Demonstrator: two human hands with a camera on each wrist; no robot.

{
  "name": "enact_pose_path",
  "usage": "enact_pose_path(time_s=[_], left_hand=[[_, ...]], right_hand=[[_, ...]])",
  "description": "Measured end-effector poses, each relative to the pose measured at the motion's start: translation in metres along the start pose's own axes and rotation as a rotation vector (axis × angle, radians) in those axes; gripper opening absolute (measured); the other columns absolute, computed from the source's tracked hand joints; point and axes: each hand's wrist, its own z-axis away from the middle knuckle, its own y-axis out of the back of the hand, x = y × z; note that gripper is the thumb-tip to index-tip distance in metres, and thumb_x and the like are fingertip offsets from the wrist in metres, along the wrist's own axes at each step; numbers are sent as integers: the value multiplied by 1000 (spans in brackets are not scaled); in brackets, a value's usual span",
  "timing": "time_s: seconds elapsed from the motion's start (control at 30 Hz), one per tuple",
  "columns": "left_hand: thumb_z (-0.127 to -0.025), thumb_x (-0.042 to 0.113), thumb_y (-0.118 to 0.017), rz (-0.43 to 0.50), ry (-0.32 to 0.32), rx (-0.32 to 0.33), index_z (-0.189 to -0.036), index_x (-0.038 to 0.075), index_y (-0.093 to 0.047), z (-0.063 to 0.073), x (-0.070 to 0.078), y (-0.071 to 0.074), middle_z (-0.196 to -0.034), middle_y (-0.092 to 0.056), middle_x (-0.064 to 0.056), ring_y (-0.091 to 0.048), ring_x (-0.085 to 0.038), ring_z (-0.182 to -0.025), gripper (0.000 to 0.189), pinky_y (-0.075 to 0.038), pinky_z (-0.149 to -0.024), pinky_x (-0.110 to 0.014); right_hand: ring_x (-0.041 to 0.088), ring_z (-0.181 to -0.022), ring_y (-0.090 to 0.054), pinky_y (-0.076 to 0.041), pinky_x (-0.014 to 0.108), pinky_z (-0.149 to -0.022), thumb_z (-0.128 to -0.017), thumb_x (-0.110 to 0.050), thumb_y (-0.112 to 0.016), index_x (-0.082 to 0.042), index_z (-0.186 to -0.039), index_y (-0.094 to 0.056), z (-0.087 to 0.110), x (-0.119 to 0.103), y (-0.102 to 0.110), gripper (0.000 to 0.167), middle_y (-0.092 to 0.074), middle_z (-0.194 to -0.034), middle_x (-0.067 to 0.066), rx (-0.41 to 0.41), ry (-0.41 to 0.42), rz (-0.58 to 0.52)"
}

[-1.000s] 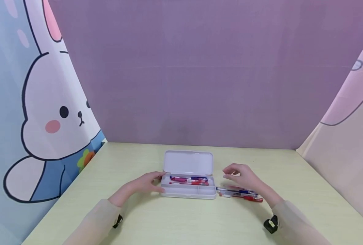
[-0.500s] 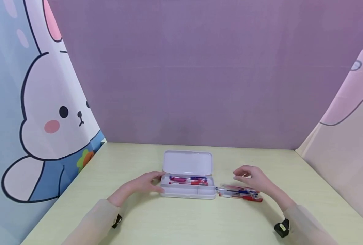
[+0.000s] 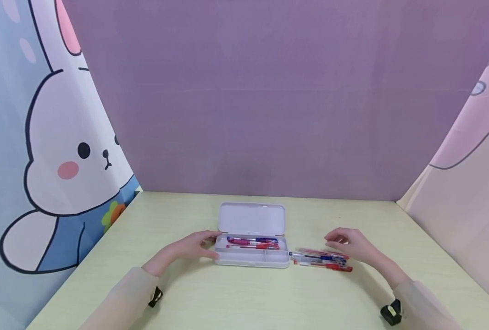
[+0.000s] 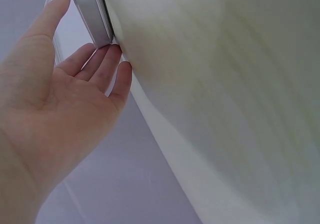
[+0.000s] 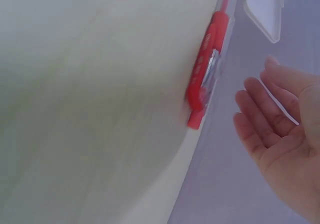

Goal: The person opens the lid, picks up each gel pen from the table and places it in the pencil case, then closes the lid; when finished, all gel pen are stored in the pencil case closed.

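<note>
A white pencil case point(image 3: 252, 264) lies with its lid raised on the table, holding several red, pink and blue pens point(image 3: 253, 244) in its rear compartment. My left hand point(image 3: 195, 245) holds the left end of the case, thumb at the front corner and fingers round toward the back. In the left wrist view, the thumb and fingertips meet the case's end point(image 4: 92, 14). Right of the case lies a small heap of pens point(image 3: 323, 259), red and blue. Just behind their right end hovers my right hand point(image 3: 353, 243), fingers loosely bent with nothing in them. One red pen point(image 5: 205, 64) shows close in the right wrist view.
The upright lid point(image 3: 252, 219) stands at the rear of the case. A divider splits the front compartment in two. Beyond the pale wooden table point(image 3: 244, 298) rises a purple backdrop point(image 3: 244, 101), with a rabbit-print curtain point(image 3: 79, 183) at the left.
My right hand has moved right and somewhat down, away from the case and over toward the right end of the loose pens. The left hand stays on the case.
</note>
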Motion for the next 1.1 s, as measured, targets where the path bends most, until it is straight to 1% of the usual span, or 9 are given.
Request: enact_pose_path(time_s=[0.23, 0.4, 0.57, 0.77, 0.87, 1.0, 1.1], left_hand=[[-81, 35, -73, 0, -27, -4, -140, 4, -41, 0, -2, 1, -140, -45, -19, -45, -36, -125, 74, -34, -106, -55], [-80, 34, -73, -1, -20, -3, -140, 5, -42, 0, -3, 1, -140, -45, -19, -45, -36, -125, 74, -35, -106, -54], [-81, 34, -73, 2, -10, -3, -140, 5, -41, -1, -2, 1, -140, -45, -19, -46, -35, -125, 74, -35, -106, -54], [-80, 35, -73, 5, 7, -2, -141, 6, -41, -1, 0, 1, -140, -45, -17, -46, -34, -125, 75, -35, -106, -53], [-80, 35, -73, 3, 5, 0, -141, 6, -42, -1, 0, 1, -140, -45, -18, -46, -34, -125, 74, -35, -106, -53], [-80, 33, -74, 10, 0, -1, -140, 5, -42, -1, -1, 0, -140, -45, -19, -46, -35, -125, 74, -35, -106, -53], [-80, 33, -74, 10, -1, -1, -140, 5, -42, -1, -1, 0, -140, -45, -19, -46, -35, -125, 74, -35, -106, -53]], right_hand=[[5, -77, -60, -53, 21, -67, -86, -19, -67, -1, -100, -68, 7, 5, 4, 22, -69, -90, 3, -21, -31, 10], [5, -76, -59, -52, 21, -66, -85, -21, -68, -1, -101, -68, 9, 9, 6, 25, -69, -90, 3, -43, -63, 15], [4, -75, -58, -51, 20, -64, -84, -17, -69, -2, -99, -68, 11, 16, 6, 21, -68, -89, 2, -74, -81, 12], [1, -75, -54, -49, 20, -65, -84, -19, -69, -4, -97, -69, 13, 20, 3, 20, -67, -89, 1, -111, -84, 16], [1, -74, -53, -48, 20, -64, -84, -20, -70, -5, -96, -69, 13, 20, 2, 20, -67, -88, 1, -119, -97, 15], [0, -74, -52, -47, 19, -63, -84, -17, -69, -7, -94, -71, 13, 21, 1, 14, -66, -87, -1, -132, -86, 44], [1, -74, -51, -47, 19, -63, -84, -15, -68, -7, -92, -73, 12, 21, 0, 12, -64, -85, -2, -140, -48, 71]])
